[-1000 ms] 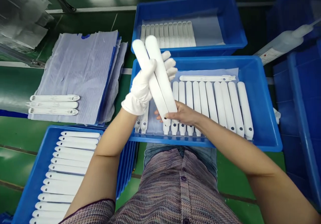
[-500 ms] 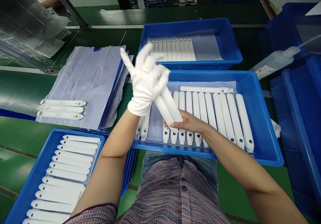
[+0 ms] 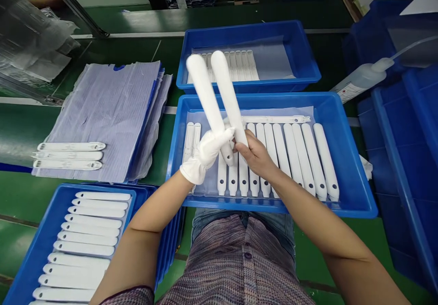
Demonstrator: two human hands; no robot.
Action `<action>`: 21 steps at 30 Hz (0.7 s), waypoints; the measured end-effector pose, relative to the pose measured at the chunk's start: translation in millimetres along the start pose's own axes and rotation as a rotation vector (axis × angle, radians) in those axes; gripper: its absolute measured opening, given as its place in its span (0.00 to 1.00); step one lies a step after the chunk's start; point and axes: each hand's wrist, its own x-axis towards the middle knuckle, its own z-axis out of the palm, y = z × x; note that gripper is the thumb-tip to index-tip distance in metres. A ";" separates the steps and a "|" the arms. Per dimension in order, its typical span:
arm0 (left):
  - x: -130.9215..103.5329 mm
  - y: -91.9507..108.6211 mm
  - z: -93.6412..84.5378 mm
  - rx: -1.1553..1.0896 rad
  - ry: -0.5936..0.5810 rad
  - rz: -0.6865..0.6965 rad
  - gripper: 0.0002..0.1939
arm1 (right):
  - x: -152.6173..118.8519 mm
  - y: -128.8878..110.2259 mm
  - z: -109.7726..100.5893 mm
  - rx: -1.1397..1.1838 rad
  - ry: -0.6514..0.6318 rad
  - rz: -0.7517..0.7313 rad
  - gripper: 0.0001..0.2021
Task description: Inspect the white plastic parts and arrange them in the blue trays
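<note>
Two long white pieces with rounded ends stand up and spread apart above the middle blue tray (image 3: 356, 204). My left hand (image 3: 208, 152), in a white glove, is closed round the lower part of the left white piece (image 3: 205, 93). Bare, my right hand (image 3: 255, 154) grips the lower end of the right white piece (image 3: 228, 93). Beneath them in the tray lies a row of similar white pieces (image 3: 297, 152) with dark holes near their lower ends, and one narrow strip (image 3: 277, 119) lies crosswise above the row.
Behind is another blue tray (image 3: 297, 84) with thin white strips. To the left, three strips (image 3: 68, 155) lie on stacked purple-grey sheets (image 3: 106, 100); a tray of white pieces (image 3: 91, 223) sits below. A bottle (image 3: 362, 81) and blue bins (image 3: 393, 159) are at right.
My gloved hand has come down from the upper ends of the two pieces to their lower part. The pieces now point upward and fan apart, and the whole view has shifted slightly.
</note>
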 end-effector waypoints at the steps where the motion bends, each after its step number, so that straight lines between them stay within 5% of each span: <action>1: 1.7 2.2 -3.2 -0.034 0.023 0.027 0.29 | -0.3 -1.4 0.2 -0.027 0.059 -0.009 0.25; 5: 2.7 10.6 -8.7 -0.240 0.108 0.026 0.26 | 0.4 -6.2 0.6 0.270 0.103 0.109 0.27; 10: -3.1 6.4 1.7 -0.449 0.033 -0.092 0.21 | 5.5 -11.1 -0.9 0.784 0.019 0.381 0.23; 21: 5.2 -2.3 0.9 -0.584 0.121 -0.142 0.14 | 6.7 -9.7 5.0 0.763 -0.035 0.494 0.26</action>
